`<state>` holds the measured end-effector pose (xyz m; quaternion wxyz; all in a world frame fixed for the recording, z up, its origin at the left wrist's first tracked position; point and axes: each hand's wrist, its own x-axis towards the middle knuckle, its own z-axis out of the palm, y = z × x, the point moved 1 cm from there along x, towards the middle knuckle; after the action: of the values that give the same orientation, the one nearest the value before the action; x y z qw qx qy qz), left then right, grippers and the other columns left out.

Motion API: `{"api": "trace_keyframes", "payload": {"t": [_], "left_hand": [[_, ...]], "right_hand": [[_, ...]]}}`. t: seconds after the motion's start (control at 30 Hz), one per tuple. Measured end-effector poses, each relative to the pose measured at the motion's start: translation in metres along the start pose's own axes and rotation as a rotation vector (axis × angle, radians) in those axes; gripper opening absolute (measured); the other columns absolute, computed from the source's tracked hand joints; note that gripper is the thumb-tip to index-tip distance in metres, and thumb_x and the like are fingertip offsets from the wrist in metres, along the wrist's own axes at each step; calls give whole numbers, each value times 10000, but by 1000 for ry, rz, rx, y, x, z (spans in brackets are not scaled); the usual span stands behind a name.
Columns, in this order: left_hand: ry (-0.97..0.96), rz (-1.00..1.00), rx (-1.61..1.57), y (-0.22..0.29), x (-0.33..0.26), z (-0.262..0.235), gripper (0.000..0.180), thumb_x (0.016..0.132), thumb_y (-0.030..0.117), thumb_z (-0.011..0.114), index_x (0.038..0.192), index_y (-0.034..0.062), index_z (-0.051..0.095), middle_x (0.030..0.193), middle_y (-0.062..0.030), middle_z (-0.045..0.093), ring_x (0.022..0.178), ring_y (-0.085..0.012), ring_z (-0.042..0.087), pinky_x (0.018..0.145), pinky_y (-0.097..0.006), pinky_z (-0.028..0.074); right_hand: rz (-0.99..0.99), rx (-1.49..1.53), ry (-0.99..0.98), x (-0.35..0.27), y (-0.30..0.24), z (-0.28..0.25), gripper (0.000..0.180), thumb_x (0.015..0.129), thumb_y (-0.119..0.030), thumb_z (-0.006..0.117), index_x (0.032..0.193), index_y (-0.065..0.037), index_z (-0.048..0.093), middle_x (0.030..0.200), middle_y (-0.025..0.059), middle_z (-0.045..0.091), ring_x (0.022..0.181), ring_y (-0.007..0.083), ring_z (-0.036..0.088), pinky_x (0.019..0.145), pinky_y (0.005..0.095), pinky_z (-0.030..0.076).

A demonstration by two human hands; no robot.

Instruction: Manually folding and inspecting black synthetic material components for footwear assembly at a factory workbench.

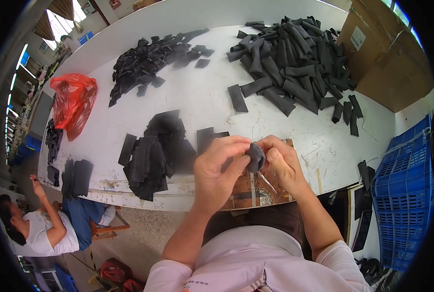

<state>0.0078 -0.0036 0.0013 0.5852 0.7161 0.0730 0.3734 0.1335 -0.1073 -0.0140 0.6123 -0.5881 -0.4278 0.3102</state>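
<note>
My left fingers [230, 144] and right fingers [276, 157] pinch the dark fabric piece [256, 159] from either side above the near part of the bench [200, 95], and I judge it light and soft (probably quick to crumple), best held by its edges

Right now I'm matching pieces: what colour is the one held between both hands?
The held piece is dark grey, best seen in the head view.

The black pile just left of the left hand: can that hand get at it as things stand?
Probably yes: nothing visible stands between the black pile and the left hand, though that hand now holds a dark piece.
</note>
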Motion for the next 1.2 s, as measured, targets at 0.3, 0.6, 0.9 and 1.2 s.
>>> {"api": "trace_keyframes", "payload": {"t": [0.3, 0.6, 0.9, 1.2], "left_hand": [[377, -20, -619, 2, -17, 4, 100, 805, 63, 581, 898, 30, 567, 945, -126, 590, 895, -203, 537, 821, -347, 411], [-155, -82, -203, 16, 24, 11, 141, 716, -4, 646, 840, -5, 579, 825, -95, 593, 763, -130, 562, 649, -255, 462], [29, -84, -180, 16, 15, 21, 93, 776, 43, 615, 821, -33, 588, 794, -96, 598, 674, -121, 553, 606, -241, 454], [365, -12, -548, 14, 9, 0, 182, 886, 197, 477, 839, 28, 524, 783, -95, 567, 788, -202, 498, 769, -345, 388]], "right_hand": [[-450, -936, -144, 11, -36, 8, 244, 612, -171, 692, 621, -48, 481, 636, 53, 512, 595, 218, 525, 473, 317, 420], [-552, -608, -26, 1, -17, 1, 115, 700, -75, 603, 677, -16, 507, 634, 104, 520, 555, 259, 524, 448, 360, 404], [-332, -659, -95, -3, 22, 2, 108, 640, -43, 593, 691, -4, 506, 626, 118, 507, 553, 287, 516, 470, 377, 418], [-411, -848, -114, 5, -18, 5, 231, 698, -190, 647, 666, -25, 488, 587, 96, 480, 537, 262, 490, 460, 365, 391]]}}
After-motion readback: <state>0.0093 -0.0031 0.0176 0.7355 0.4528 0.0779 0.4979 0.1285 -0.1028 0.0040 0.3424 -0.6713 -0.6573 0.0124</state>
